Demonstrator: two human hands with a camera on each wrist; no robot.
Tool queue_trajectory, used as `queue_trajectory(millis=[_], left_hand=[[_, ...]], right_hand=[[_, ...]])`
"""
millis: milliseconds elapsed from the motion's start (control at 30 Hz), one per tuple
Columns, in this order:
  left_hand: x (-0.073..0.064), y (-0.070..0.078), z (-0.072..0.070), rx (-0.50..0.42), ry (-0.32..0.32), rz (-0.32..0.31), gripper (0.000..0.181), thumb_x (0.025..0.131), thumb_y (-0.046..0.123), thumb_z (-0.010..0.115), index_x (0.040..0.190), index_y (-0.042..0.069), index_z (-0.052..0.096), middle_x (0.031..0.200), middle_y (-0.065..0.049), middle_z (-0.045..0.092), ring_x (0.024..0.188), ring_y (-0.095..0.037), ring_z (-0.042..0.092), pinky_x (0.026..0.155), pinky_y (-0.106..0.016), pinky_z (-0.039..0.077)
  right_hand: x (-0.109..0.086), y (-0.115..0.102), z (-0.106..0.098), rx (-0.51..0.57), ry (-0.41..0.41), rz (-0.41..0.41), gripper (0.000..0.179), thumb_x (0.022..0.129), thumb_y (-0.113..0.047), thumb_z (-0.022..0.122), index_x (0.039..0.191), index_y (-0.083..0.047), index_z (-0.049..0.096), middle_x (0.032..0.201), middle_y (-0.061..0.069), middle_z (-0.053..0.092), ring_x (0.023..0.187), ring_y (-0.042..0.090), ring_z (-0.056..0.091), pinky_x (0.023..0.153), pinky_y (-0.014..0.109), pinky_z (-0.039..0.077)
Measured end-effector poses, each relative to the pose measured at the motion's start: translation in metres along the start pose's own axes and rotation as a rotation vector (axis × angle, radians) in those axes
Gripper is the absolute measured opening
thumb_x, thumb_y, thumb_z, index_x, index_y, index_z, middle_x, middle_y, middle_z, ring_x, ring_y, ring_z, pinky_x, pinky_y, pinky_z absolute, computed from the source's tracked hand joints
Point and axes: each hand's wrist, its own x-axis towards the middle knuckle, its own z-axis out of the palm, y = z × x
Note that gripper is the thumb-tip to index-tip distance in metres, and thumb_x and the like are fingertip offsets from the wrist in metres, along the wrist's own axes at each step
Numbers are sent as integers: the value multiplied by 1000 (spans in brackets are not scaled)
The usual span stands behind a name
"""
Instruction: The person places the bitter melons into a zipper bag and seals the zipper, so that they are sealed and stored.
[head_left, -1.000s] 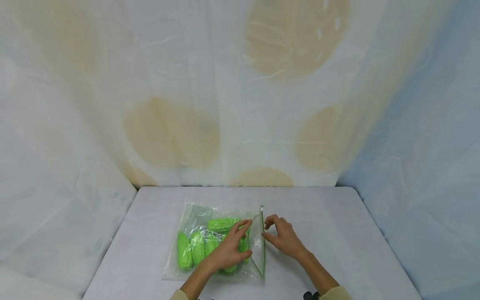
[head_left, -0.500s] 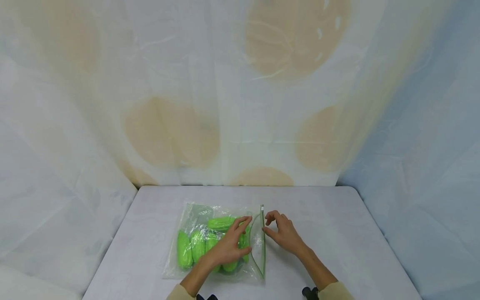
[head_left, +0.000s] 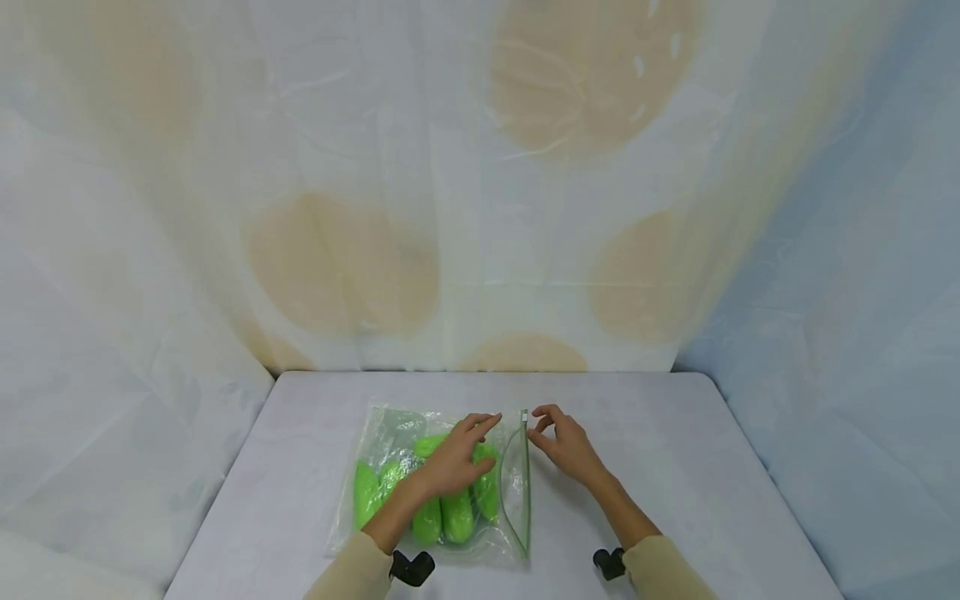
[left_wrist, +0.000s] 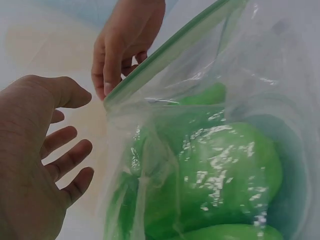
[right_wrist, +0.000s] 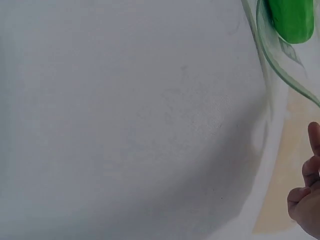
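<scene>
A clear zip bag [head_left: 401,427] lies on the table with its mouth to the right. Several green ridged vegetables [head_left: 457,517], like bitter melons, are inside it. The mouth gapes, its green zip strip [head_left: 527,500] bowed away from the opposite edge. A pale slider [head_left: 524,417] sits at the strip's far end. My left hand [head_left: 452,461] hovers over the bag, fingers spread; the left wrist view shows nothing in its grasp. Near the slider, the thumb and forefinger of my right hand [head_left: 567,446] stand apart, fingers bent. Whether its fingertips touch the strip is hard to tell.
The white table [head_left: 660,467] has rounded back corners. Behind it hangs a pale curtain [head_left: 480,167] with orange patches, and more sheeting closes both sides. Black devices sit at the left wrist [head_left: 412,569] and the right wrist [head_left: 609,564].
Both hands have moved away from me along the bag's mouth; the right has gone up the zip strip to the slider end. The left has uncovered more vegetables. The bag has stayed put.
</scene>
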Motion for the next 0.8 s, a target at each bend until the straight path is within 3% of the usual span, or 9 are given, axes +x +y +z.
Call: queue_trajectory(millis=[400,633,800], left_hand=[[43,-12,-4,202,2,21,52,97,23,63,148,16,53,142,-6,55,105,-21,61,84,-37,52],[57,-13,-7,232,-43,-1,45,97,21,64,141,12,59,138,-9,59,104,-23,64,83,-39,54],[65,-11,-2,260,-70,-9,44,99,23,63,141,13,59,141,-6,58,115,-26,62,85,-41,54]], right_hand=[[20,7,4,2,-39,89,31,98,-36,66,116,-11,68,97,2,69,83,15,62,66,33,50],[28,8,5,-34,-57,72,27,98,-33,66,109,-9,71,95,-1,70,85,15,62,66,32,51],[31,5,3,-19,-58,53,21,97,-29,67,106,-10,71,93,-2,70,88,16,64,76,39,53]])
